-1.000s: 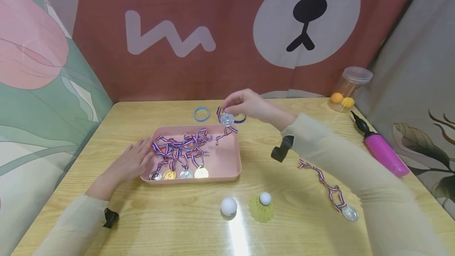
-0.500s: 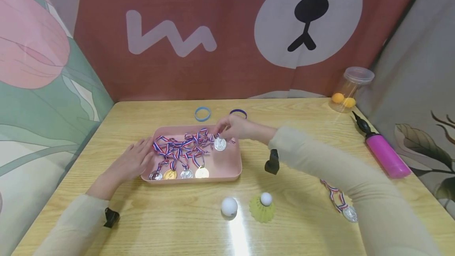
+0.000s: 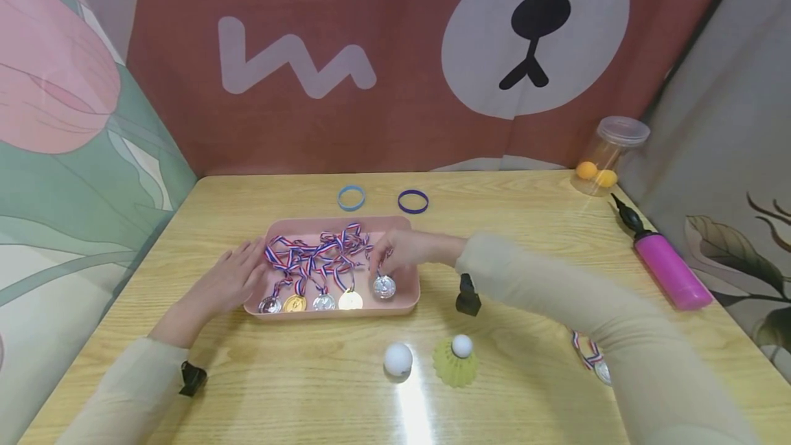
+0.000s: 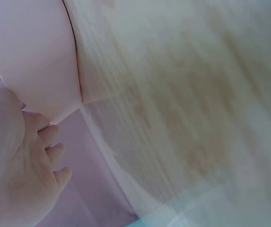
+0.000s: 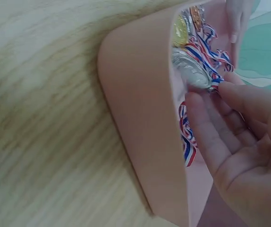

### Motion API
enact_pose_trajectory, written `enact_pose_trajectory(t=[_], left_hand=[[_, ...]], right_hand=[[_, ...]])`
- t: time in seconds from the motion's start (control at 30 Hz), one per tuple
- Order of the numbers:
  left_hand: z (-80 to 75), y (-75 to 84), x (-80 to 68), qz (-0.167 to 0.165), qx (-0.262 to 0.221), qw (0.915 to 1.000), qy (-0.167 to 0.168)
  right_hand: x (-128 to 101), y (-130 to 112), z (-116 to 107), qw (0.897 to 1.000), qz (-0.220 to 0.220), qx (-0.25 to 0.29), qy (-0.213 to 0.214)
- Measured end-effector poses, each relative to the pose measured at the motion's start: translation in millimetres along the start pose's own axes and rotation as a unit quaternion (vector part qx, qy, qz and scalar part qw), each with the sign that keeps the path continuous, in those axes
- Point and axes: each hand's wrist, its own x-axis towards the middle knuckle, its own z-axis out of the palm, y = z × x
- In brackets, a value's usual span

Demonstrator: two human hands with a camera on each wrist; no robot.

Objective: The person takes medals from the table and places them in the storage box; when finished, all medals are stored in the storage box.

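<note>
Inside the right part of the pink tray point(image 3: 404, 273), my right hand point(image 3: 402, 250) pinches a silver medal point(image 3: 384, 286) near its ribbon. The right wrist view shows this silver medal point(image 5: 192, 70) at the thumb and fingertips, with its striped ribbon hanging inside the tray. My left hand point(image 3: 233, 275) lies against the tray's left end, fingers extended over the rim. In the left wrist view, that left hand point(image 4: 22, 161) touches the tray's outer wall point(image 4: 41, 56). Several medals, among them a gold medal point(image 3: 294, 303), line the tray's front side, their tangled ribbons point(image 3: 315, 253) behind them.
Behind the tray lie a light blue wristband point(image 3: 351, 198) and a dark blue wristband point(image 3: 413, 202). In front are a white ball point(image 3: 398, 360) and a yellow shuttlecock point(image 3: 456, 364). Rightward are another medal point(image 3: 602, 371), a pink pump point(image 3: 670, 270) and a clear jar point(image 3: 608, 156).
My right hand has carried the silver medal from above the tray's back edge down and forward into its right part. The left hand has stayed in place.
</note>
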Motion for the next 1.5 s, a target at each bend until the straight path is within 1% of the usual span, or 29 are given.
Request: enact_pose_trajectory(t=[0.1, 0.2, 0.37, 0.47, 0.53, 0.67, 0.77, 0.9, 1.07, 1.17, 1.3, 1.43, 1.5], left_hand=[[-0.2, 0.1, -0.1, -0.003, 0.0, 1.0, -0.001], [-0.6, 0.4, 0.2, -0.001, 0.0, 1.0, 0.0], [-0.5, -0.1, 0.3, 0.003, 0.001, 1.0, 0.001], [0.1, -0.7, 0.5, 0.006, 0.0, 1.0, 0.002], [0.3, -0.8, 0.6, 0.008, 0.0, 1.0, 0.004], [0.2, -0.6, 0.1, 0.011, 0.0, 0.9999, 0.006], [-0.2, -0.3, -0.1, 0.013, -0.002, 0.9999, 0.006], [-0.5, -0.2, -0.3, 0.014, -0.002, 0.9999, 0.006], [0.1, -0.5, -0.6, 0.014, -0.002, 0.9999, 0.007], [0.3, -0.4, -0.5, 0.012, -0.002, 0.9999, 0.006], [0.2, -0.1, -0.4, 0.009, 0.0, 0.9999, 0.005], [0.0, 0.2, -0.2, 0.006, 0.0, 1.0, 0.003], [-0.2, 0.5, -0.2, 0.003, -0.002, 1.0, 0.002]], right_hand=[[2.6, 4.0, 4.4, 1.0, 0.002, 0.021, -0.013], [4.3, 7.3, 7.2, 0.999, 0.017, 0.035, -0.015], [6.1, 9.5, 9.4, 0.998, 0.039, 0.038, -0.013], [6.4, 9.5, 9.9, 0.998, 0.046, 0.042, -0.021], [6.5, 9.6, 9.9, 0.998, 0.043, 0.038, -0.032], [7.9, 11.8, 10.2, 0.998, 0.029, 0.008, -0.051], [8.9, 12.5, 11.1, 0.998, 0.029, -0.006, -0.056], [9.7, 11.4, 12.1, 0.997, 0.045, 0.005, -0.059], [10.2, 11.6, 12.5, 0.997, 0.049, 0.016, -0.057], [9.0, 10.4, 9.1, 0.998, 0.044, 0.002, -0.055], [4.9, 7.9, 0.1, 0.999, 0.018, -0.02, -0.048], [-5.1, 3.6, -11.9, 0.999, -0.001, -0.019, -0.036], [-13.2, -0.1, -18.7, 0.999, 0.001, -0.006, -0.037]])
